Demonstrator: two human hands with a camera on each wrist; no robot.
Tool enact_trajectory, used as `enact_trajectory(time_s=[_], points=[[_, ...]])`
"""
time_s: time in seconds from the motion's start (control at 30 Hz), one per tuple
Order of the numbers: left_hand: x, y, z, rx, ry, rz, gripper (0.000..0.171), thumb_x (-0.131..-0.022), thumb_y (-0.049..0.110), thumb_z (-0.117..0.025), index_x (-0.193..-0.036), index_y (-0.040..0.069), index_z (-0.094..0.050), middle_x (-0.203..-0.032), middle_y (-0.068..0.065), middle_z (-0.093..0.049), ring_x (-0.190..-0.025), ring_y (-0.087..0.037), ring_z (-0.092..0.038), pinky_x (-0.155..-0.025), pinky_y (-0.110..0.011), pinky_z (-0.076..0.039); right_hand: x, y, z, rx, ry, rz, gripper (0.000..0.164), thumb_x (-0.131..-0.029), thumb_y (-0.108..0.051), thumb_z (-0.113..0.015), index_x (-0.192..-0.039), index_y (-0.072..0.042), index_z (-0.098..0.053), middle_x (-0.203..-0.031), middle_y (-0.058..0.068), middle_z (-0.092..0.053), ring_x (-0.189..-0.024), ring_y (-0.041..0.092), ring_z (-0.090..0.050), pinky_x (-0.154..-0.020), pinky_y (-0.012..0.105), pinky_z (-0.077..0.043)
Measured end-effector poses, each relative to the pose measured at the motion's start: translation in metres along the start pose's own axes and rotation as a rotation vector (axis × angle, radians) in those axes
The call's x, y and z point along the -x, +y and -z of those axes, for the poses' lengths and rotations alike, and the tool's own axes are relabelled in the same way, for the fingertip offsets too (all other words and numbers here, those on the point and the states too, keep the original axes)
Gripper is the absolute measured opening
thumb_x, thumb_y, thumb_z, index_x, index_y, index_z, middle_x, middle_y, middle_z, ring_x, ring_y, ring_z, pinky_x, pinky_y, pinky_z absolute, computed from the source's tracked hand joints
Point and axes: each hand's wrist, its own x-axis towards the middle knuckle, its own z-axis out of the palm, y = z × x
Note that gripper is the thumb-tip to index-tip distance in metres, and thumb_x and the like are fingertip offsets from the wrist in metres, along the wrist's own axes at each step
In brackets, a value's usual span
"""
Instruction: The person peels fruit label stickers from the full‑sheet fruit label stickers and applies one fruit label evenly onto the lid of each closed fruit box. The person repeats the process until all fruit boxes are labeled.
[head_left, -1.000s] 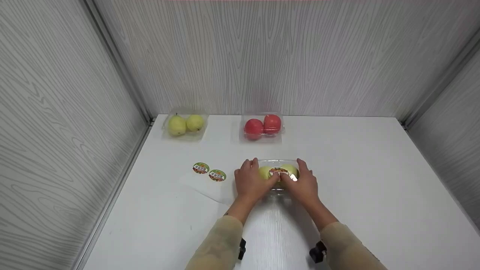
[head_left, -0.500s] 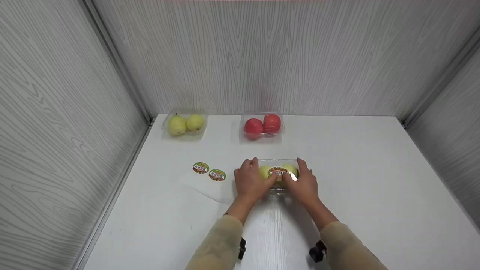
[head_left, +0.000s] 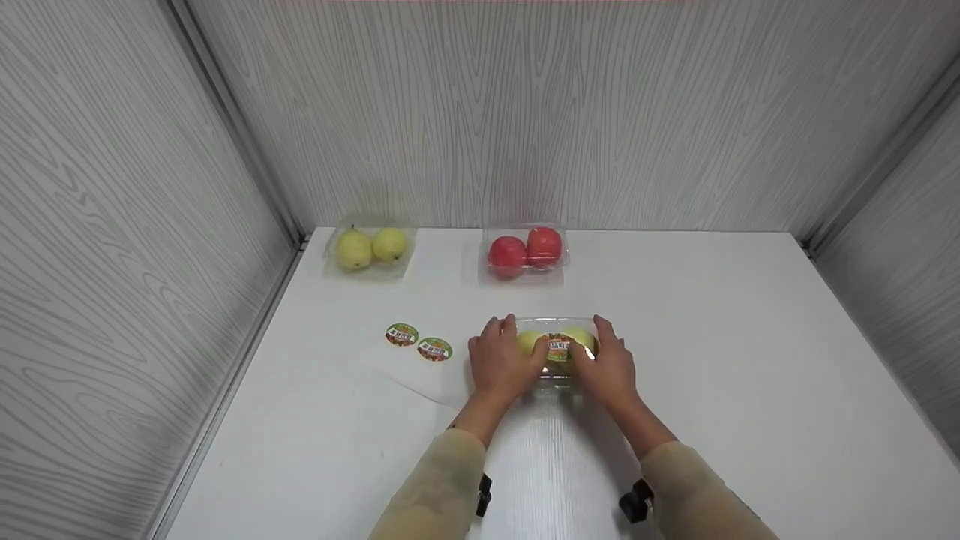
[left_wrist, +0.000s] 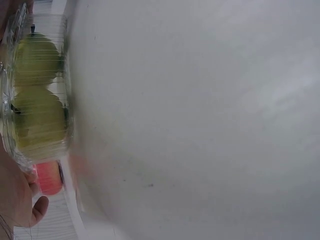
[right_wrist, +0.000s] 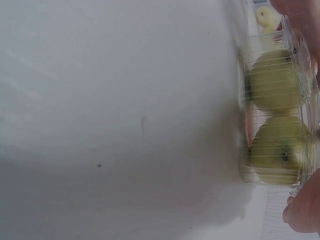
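Clear plastic, the box [head_left: 556, 373] sits well in from the table [head_left: 300, 450]'s back edge, your left hand [head_left: 501, 361] and right hand [head_left: 609, 367] gripping its ends, likely to steady it while your thumbs [head_left: 539, 352] press the label [head_left: 558, 346].

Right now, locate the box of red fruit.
In the head view, the box of red fruit sits at the back of the table, right of the yellow fruit box and beyond the labelled box between the left hand and right hand.

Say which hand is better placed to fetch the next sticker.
Probably the left hand, gripping the left end of the clear fruit box: the nearer spare sticker lies on that side, while the right hand holds the right end.
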Motion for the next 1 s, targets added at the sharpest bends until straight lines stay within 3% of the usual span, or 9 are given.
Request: enact_trajectory(time_s=[0.2,0.53,1.0], points=[[-0.0007,0.0001,0.0023,-0.010,-0.046,0.005,0.078,-0.092,0.061,-0.064,-0.139,-0.002,-0.064,-0.128,-0.015,-0.067,-0.118,-0.027,-0.063,-0.096,-0.046,-0.047,-0.0017,-0.0002,0.0021,0.006,-0.043,-0.014,0.082,-0.096,-0.039,-0.064,-0.162,-0.001,-0.034,-0.156,0.030,-0.048,-0.147,0.059,-0.035,-0.121,0.067,-0.027],[-0.0012,0.0002,0.0027,-0.037,-0.125,0.025,0.093,-0.087,0.070,-0.069,-0.146,-0.001,-0.059,-0.137,-0.014,-0.064,-0.124,-0.026,-0.060,-0.103,-0.046,-0.045,-0.0024,0.0045,0.0022,0.003,-0.063,0.013,0.087,-0.092,-0.038,-0.068,-0.163,0.000,-0.033,-0.158,0.031,-0.046,-0.147,0.058,-0.037,-0.122,0.067,-0.026],[-0.0004,-0.0009,0.0036,-0.042,-0.117,0.008,0.095,-0.085,0.072,-0.069,-0.146,0.000,-0.059,-0.138,-0.015,-0.063,-0.123,-0.026,-0.061,-0.100,-0.047,-0.048,-0.0008,0.0024,0.0029,0.009,-0.056,0.020,0.089,-0.092,-0.037,-0.069,-0.163,0.001,-0.031,-0.154,0.030,-0.051,-0.144,0.051,-0.047,-0.126,0.060,-0.022]])
